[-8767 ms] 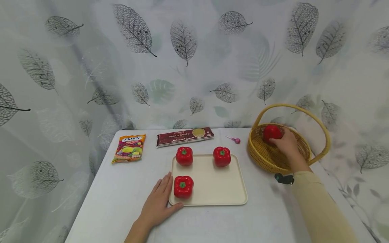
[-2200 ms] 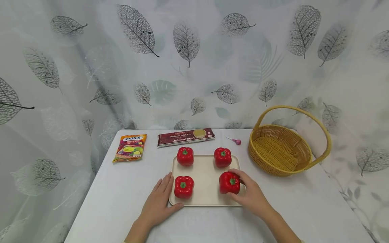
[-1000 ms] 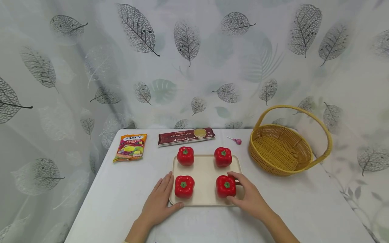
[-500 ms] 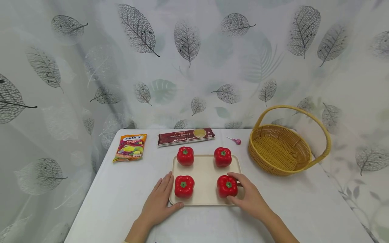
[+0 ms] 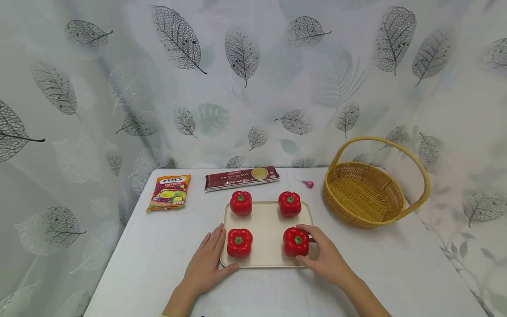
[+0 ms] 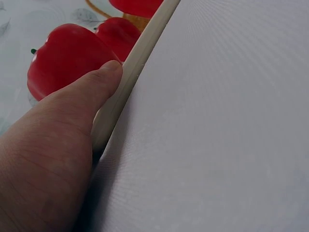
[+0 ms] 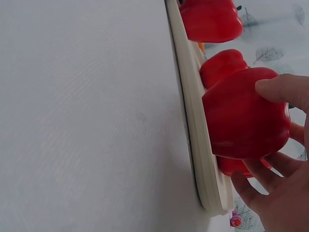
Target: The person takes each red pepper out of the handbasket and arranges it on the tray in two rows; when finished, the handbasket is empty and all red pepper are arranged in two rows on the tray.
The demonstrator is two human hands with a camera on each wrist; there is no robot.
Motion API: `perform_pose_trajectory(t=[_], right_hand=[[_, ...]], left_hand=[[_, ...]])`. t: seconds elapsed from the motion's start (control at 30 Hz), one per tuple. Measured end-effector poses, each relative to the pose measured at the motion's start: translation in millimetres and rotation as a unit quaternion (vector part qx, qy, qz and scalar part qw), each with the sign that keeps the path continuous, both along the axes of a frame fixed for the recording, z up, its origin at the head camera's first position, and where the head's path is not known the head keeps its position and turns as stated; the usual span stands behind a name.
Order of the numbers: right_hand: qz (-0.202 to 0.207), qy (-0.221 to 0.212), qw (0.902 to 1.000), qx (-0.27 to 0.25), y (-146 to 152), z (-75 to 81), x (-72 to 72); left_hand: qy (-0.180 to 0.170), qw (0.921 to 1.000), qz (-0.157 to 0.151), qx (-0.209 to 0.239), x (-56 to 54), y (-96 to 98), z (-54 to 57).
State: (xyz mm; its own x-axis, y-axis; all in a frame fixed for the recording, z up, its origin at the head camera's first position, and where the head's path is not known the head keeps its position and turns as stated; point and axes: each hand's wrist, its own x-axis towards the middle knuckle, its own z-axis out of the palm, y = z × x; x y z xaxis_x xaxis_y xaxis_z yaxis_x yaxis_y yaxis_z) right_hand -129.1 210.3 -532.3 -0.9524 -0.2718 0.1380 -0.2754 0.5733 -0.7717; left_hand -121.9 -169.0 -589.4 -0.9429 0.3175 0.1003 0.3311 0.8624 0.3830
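Note:
A cream tray (image 5: 269,235) lies on the white table with a red bell pepper near each corner. My left hand (image 5: 205,266) rests flat along the tray's left side, fingers straight, its thumb (image 6: 104,79) on the near rim in the left wrist view. At the front right corner my right hand (image 5: 330,259) holds a bell pepper (image 5: 295,242) between thumb and fingers; the right wrist view shows the thumb on one side of this bell pepper (image 7: 244,116) and the fingers opposite. The other bell peppers stand at back left (image 5: 240,203), back right (image 5: 289,204) and front left (image 5: 239,243).
A wicker basket (image 5: 362,193) with a tall handle stands right of the tray, nothing inside it. Behind the tray lie a long dark red packet (image 5: 241,178) and a pink lollipop (image 5: 309,183). A candy bag (image 5: 169,193) sits at the back left. A leaf-print curtain hangs behind.
My right hand has brought the bell pepper from the basket to the tray's front right corner. It shifted slightly there over the last couple of seconds. My left hand has stayed in place.

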Motion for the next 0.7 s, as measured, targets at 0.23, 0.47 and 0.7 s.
perform_pose_trajectory(t=[0.23, 0.47, 0.7], right_hand=[[-0.004, -0.01, 0.9999, -0.003, 0.8, -0.2, 0.8], [0.002, 0.0, 1.0, 0.001, 0.9, -0.4, 0.9], [0.009, 0.01, 0.9999, 0.003, 1.1, -1.7, -0.6]], left_hand=[[-0.002, 1.0, -0.001, -0.003, -0.6, -0.4, -0.3], [-0.003, 1.0, -0.003, 0.001, -0.7, -0.8, -0.5], [-0.003, 1.0, -0.004, -0.001, -1.6, -1.2, -0.6]])
